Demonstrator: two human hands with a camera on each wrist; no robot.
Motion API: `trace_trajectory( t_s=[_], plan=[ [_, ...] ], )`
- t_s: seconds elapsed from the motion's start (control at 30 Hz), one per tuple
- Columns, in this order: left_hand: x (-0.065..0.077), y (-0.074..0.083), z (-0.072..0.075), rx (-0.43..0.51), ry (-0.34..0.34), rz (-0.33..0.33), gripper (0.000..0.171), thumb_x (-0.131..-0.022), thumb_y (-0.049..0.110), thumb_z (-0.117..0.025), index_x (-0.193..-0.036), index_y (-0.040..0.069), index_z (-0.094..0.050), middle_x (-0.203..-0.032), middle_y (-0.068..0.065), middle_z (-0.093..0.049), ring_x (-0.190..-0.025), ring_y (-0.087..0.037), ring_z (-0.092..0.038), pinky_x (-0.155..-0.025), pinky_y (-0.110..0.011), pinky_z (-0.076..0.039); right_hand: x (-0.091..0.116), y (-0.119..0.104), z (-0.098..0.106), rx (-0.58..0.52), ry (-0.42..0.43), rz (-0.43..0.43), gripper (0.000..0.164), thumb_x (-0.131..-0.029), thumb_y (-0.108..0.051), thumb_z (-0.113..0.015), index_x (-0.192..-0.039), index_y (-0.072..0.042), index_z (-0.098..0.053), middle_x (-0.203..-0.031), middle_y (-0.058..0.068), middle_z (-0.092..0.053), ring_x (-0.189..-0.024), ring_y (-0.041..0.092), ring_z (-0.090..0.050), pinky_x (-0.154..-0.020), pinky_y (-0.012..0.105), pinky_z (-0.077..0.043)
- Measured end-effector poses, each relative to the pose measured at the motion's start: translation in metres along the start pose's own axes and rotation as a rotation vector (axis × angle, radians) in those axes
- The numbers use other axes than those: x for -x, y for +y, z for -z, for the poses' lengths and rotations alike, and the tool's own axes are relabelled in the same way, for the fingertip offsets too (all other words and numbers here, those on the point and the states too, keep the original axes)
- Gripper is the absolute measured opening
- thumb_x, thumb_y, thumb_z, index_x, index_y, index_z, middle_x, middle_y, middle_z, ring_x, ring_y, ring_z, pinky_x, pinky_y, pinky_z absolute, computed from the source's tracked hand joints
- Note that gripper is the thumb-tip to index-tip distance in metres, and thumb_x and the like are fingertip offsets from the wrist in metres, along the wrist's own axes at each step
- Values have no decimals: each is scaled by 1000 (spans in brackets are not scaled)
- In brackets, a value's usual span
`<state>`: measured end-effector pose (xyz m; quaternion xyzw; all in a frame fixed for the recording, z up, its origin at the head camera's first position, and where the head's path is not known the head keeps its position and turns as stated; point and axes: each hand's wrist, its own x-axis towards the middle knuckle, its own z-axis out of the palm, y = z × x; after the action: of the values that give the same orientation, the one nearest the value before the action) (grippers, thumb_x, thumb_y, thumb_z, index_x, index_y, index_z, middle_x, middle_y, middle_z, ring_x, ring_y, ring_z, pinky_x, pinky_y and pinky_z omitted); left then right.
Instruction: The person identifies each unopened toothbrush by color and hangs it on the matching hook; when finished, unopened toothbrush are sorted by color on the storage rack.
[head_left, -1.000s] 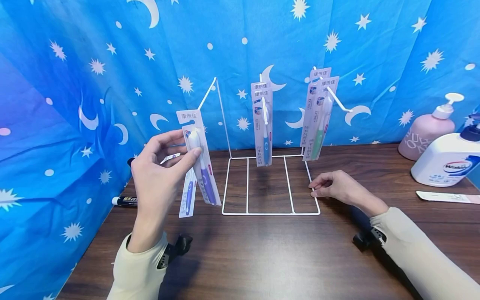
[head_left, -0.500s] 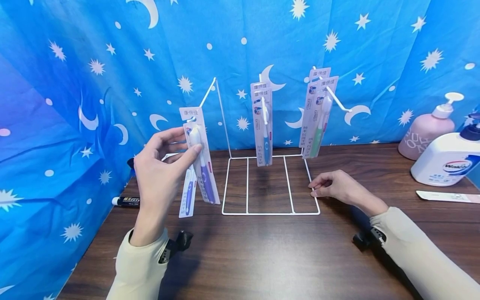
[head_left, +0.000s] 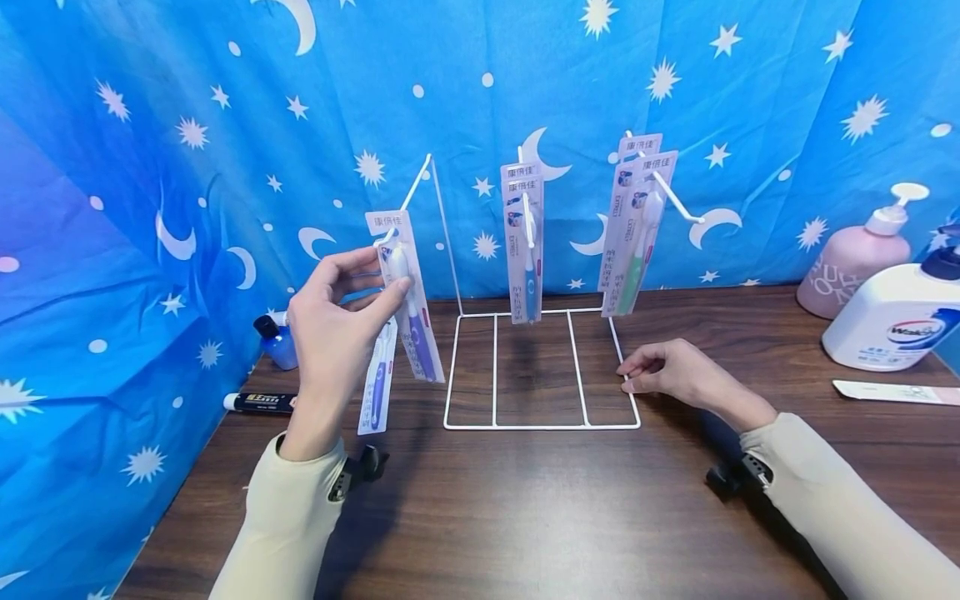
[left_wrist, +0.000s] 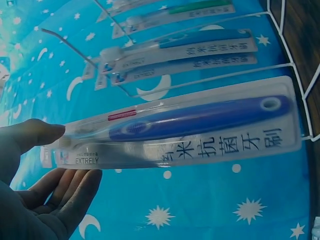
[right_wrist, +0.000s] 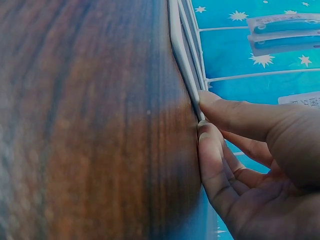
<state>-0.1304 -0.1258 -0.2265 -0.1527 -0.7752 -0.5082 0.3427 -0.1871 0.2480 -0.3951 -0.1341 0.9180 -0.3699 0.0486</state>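
In the head view my left hand point(head_left: 337, 321) pinches a packaged purple toothbrush point(head_left: 411, 308) between thumb and fingers at the left arm of a white wire rack point(head_left: 495, 375). The arm's white tip shows at the slot near the card's top, and the card hangs slightly tilted. Its purple handle point(left_wrist: 200, 117) points away from the fingers in the left wrist view. My right hand point(head_left: 671, 373) pinches the right side wire of the rack's base, seen close up in the right wrist view. A second packaged purple toothbrush point(head_left: 377, 379) lies on the table, partly behind the left hand.
Packaged blue toothbrushes point(head_left: 531, 283) hang on the middle arm, green ones point(head_left: 637, 258) on the right arm. A black marker point(head_left: 262, 403) and blue bottle point(head_left: 279, 343) sit at left. At right stand pink point(head_left: 855, 267) and white point(head_left: 892, 325) pump bottles and a flat pack point(head_left: 892, 393).
My left hand has moved up and to the right with the purple toothbrush, and the rack arm's tip now shows at the card's slot. My right hand has stayed at the base.
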Motion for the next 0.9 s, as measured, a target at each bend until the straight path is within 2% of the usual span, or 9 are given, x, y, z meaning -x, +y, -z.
trace_trajectory(
  t_s=[0.27, 0.37, 0.53, 0.7, 0.9],
  plan=[
    [-8, -15, -10, -16, 29, -48, 38, -80, 0, -77, -113, -8, -61, -107, -22, -65, -91, -32, -66, -79, -46, -54, -1, 0, -1, -8, -6, 2, 19, -82, -16, -77, -98, -8, -74, -82, -1, -68, -70, 17, -53, -60, 27, -42],
    [-14, -32, -15, -14, 37, -58, 39, -79, 5, -78, -114, -4, -62, -106, -18, -66, -91, -28, -67, -78, -45, -54, -1, 0, -1, -9, -6, 8, 19, -82, -17, -78, -99, -8, -74, -83, -1, -69, -71, 17, -53, -60, 27, -43],
    [-24, -58, -21, -48, 37, -69, 41, -80, 19, -80, -114, 4, -64, -105, -7, -68, -90, -15, -67, -76, -37, -55, -1, 1, -1, -1, -5, 17, 19, -82, -16, -77, -99, -7, -74, -82, -1, -68, -70, 17, -53, -60, 27, -43],
    [-30, -64, -25, -58, 32, -66, 40, -80, 21, -80, -114, 6, -64, -104, -4, -68, -88, -11, -67, -75, -30, -55, 0, 1, 0, -2, 3, 15, 18, -82, -15, -77, -98, -7, -74, -80, -1, -68, -69, 17, -54, -59, 26, -43],
    [-35, -66, -29, -57, 22, -52, 40, -80, 21, -79, -114, 6, -64, -105, -3, -68, -88, -10, -66, -75, -28, -54, -1, 0, 0, 0, 12, 23, 18, -82, -15, -78, -97, -7, -74, -80, -1, -68, -69, 16, -53, -59, 26, -43]
  ],
)
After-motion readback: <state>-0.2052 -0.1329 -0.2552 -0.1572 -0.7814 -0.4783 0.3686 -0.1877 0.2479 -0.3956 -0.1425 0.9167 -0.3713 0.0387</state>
